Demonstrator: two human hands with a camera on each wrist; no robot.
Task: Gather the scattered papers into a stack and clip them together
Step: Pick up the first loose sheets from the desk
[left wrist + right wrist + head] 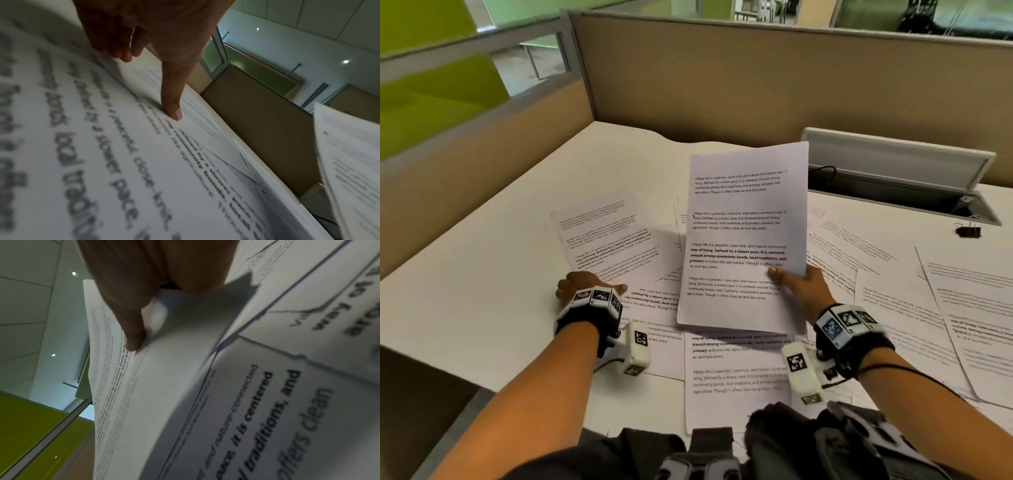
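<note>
My right hand (791, 281) holds a printed sheet (746, 222) upright above the desk, thumb on its front and fingers behind it. In the right wrist view the thumb (133, 337) presses on that paper (144, 402), and more sheet edges show behind it. My left hand (599, 286) rests on the scattered papers (606, 236) at the left. Its thumb (174, 113) lies on a sheet (144, 162) while the curled fingers (121, 55) catch that sheet's lifted edge. A black binder clip (968, 231) lies at the far right.
Several more printed sheets (928, 301) cover the white desk (482, 291) to the right and in front of me. An open cable tray with a raised lid (893, 161) sits at the back right. Beige partition walls (756, 85) close the back and left.
</note>
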